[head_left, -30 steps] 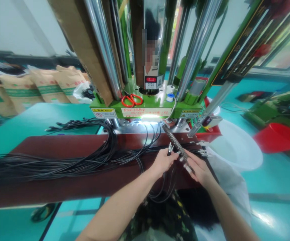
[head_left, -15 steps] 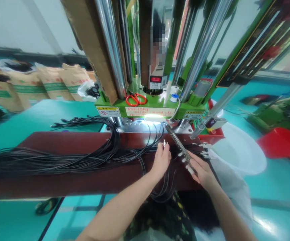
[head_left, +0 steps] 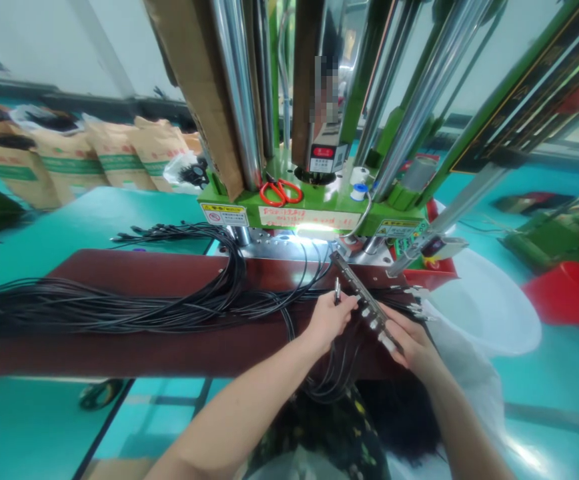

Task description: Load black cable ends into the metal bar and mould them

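Left grip narrow: left hand [head_left: 328, 317] pinches a small dark piece [head_left: 337, 292], its metal tip pointing up. Right hand [head_left: 412, 343] is closed round the near end of the bar [head_left: 352, 278], which slants over the surface [head_left: 179, 353], far end by the press [head_left: 214, 192]. Left hand is just beside the white pieces [head_left: 373, 325] along the bar; contact cannot be told.

Handling (judgement): brace the bar firmly so finger pressure does not twist it; work one piece at a time, straight along its own line; leave slack in the cables [head_left: 119, 313] so none tugs.

Surface: brown; cables bundled across it, loops below the left hand.

Room: red scissors [head_left: 280, 191] and spool [head_left: 359, 193] on the press; white tub [head_left: 502, 307] and red bucket [head_left: 567, 297] at right; paper sacks [head_left: 72, 160] at back left.
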`<state>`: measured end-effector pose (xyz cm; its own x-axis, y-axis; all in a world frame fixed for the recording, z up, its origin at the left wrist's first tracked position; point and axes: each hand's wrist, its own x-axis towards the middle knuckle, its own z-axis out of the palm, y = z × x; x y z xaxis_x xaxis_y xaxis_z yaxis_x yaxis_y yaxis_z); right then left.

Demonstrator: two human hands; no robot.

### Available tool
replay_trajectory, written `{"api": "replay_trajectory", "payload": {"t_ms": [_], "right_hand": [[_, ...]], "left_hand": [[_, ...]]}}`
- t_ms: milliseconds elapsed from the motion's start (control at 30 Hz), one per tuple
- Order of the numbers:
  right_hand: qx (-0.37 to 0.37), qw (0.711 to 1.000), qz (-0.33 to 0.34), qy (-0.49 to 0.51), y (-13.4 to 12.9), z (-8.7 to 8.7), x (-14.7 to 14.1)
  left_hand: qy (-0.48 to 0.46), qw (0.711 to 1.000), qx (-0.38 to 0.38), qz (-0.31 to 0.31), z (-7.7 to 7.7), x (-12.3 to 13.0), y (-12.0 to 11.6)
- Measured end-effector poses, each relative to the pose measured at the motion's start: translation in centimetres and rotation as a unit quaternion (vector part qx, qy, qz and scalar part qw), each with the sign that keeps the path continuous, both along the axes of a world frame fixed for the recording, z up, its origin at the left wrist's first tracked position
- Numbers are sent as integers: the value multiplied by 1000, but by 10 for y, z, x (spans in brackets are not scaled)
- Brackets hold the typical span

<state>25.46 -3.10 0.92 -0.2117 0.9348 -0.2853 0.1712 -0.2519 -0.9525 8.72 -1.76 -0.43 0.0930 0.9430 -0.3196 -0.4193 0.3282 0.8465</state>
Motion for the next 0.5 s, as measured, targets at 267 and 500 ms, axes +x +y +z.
{"api": "replay_trajectory", "payload": {"t_ms": [267,500], "right_hand": [[17,998,48,-40,1,3,0],[31,998,31,-49,-1,-3,0]], "left_hand": [[9,1000,13,19,-3,0,0],[41,999,8,19,-2,1,0]]}}
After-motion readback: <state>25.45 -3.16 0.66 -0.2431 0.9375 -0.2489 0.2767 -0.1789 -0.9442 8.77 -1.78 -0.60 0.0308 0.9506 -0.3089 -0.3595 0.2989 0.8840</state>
